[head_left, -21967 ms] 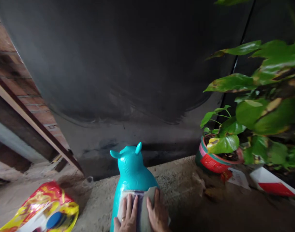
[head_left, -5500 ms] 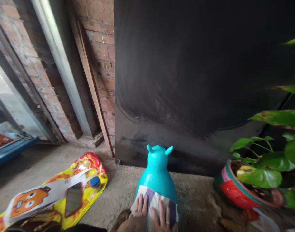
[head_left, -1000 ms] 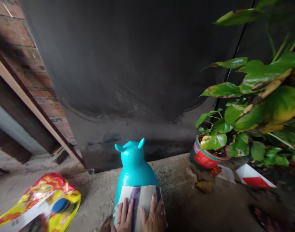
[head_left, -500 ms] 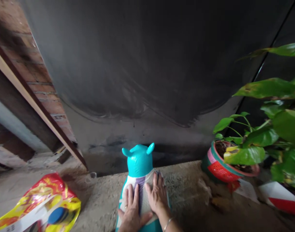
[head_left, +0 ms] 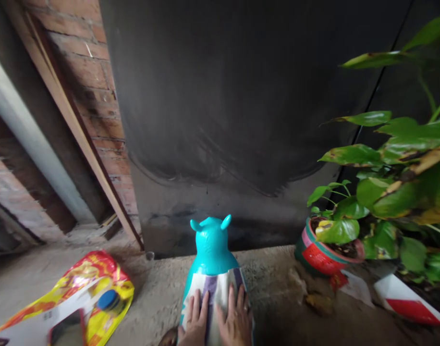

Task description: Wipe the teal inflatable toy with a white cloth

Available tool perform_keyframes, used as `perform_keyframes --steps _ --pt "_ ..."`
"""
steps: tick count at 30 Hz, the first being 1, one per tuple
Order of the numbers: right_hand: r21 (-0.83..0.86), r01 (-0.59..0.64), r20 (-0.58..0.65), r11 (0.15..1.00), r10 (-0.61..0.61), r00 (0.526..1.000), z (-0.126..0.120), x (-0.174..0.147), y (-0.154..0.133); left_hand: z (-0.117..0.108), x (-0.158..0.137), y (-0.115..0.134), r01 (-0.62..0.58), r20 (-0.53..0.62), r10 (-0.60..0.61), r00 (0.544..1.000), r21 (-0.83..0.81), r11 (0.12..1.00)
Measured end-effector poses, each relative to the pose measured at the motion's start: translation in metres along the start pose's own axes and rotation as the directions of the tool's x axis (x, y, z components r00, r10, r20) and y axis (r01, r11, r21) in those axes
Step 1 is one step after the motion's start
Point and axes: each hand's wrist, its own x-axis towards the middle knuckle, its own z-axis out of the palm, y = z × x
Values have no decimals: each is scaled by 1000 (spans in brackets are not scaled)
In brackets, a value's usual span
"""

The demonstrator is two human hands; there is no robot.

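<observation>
A shiny turquoise inflatable animal toy (head_left: 212,240) with two small ears stands at the bottom middle, its face turned away from me. A white cloth with purple stripes (head_left: 198,282) covers its back. Flat on the left part of the cloth lies my left hand (head_left: 196,323), fingers stretched out. My right hand (head_left: 234,321) rests on the cloth's right part, its fingers a little spread. Both hands press on the fabric without gripping it, and the wrists run off the lower edge.
At left, a red and yellow plastic bag (head_left: 108,276) lies on the concrete floor (head_left: 158,281) with a blue-capped jar (head_left: 109,300). A dark panel (head_left: 223,120) stands ahead. A potted plant (head_left: 324,257) and a red-white carton piece (head_left: 409,300) are at right. A wooden post (head_left: 86,149) leans at left.
Both hands and the cloth have slid back toward me, baring more turquoise behind the toy's head. The camera view has turned slightly left.
</observation>
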Motion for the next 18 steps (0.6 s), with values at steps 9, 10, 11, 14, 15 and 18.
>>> perform_keyframes --steps 9,10,11,14,15,18 --pt "-88 -78 -55 993 74 996 22 -52 2 24 -19 -19 8 -5 -8 1000 -17 1000" --pt "-73 -98 -29 992 96 995 20 -45 1 24 -16 -18 1 -13 -2 1000 -16 1000" --pt "-50 -107 -3 993 107 994 18 -38 0 24 -12 -17 -6 -17 6 1000 -17 1000" --pt "39 -65 32 997 63 997 9 -9 -5 23 1 -16 -8 -8 8 1000 -19 1000" --pt "61 -39 27 997 37 999 6 1 -8 22 6 -16 -4 -5 4 1000 -16 1000" --pt "72 -18 36 997 16 999 -3 31 -20 13 22 -19 19 14 -18 1000 -46 999"
